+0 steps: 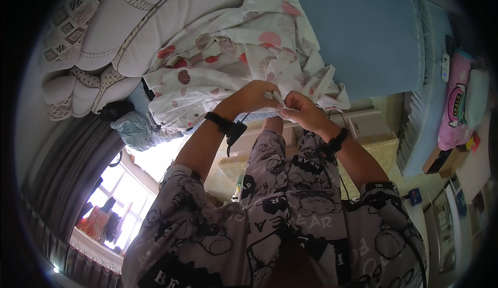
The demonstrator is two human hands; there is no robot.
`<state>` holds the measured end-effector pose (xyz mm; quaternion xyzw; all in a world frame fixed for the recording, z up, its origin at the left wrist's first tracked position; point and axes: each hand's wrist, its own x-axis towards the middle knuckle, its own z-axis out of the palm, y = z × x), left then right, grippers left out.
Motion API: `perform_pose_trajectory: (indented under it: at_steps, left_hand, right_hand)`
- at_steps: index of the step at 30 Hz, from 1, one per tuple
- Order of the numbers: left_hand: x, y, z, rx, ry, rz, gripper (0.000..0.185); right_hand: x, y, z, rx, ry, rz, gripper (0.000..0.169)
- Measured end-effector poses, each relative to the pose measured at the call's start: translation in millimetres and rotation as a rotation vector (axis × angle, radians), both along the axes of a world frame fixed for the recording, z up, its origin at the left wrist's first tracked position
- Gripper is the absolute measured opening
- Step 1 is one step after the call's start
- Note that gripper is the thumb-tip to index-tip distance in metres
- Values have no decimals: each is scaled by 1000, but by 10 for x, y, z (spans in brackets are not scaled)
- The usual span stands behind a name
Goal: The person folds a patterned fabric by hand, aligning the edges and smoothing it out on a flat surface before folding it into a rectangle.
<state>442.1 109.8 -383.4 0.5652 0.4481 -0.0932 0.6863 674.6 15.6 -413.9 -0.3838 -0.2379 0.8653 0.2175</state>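
Note:
A crumpled white cloth (233, 64) with red, pink and brown dots, possibly a duvet cover, is heaped in front of me. My left hand (255, 95) pinches a white edge of fabric between thumb and fingers. Close beside it, my right hand (307, 111) grips the same white fabric, fingers curled and thumb on top. Both hands are over the near side of the heap. The short stretch of fabric between them seems to belong to the dotted cloth, though its join is partly hidden by my fingers.
The heap lies on a blue sheet (362, 43) beside a padded white headboard (186, 11). Light-blue crumpled cloth (134, 130) and a black item (116, 111) sit at left. Right are a power strip (445, 67), a pink pillow (453, 109) and a cardboard box (443, 161).

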Motion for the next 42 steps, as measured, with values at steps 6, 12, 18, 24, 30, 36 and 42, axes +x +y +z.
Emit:
perform_pose_trajectory:
  at_steps: [6,12,18,24,30,36,42]
  left_hand:
    - [-524,-345,97,-207,-16,-192,36]
    - [-937,-812,262,-529,186,-332,48]
    - [-1109,-964,284,-517,166,-201,48]
    - [-1070,-863,309,-462,214,338,35]
    - [-1135,-681,332,-462,296,288,49]
    - [-1275,-925,292,-509,417,192,62]
    - [-1272,-1053,326,-531,355,156,66]
  right_hand:
    - [262,114,-798,136,-373,320,19]
    - [605,704,-2057,573,-1168,44,41]
    - [433,925,-1846,455,-1236,409,43]
    - [-279,537,-620,1070,-936,430,13]
    - [-616,-353,-1197,880,-411,632,21]
    - [-935,391,-1656,264,-753,-175,57]
    - [-1529,686,-1745,-8,-417,-120,63]
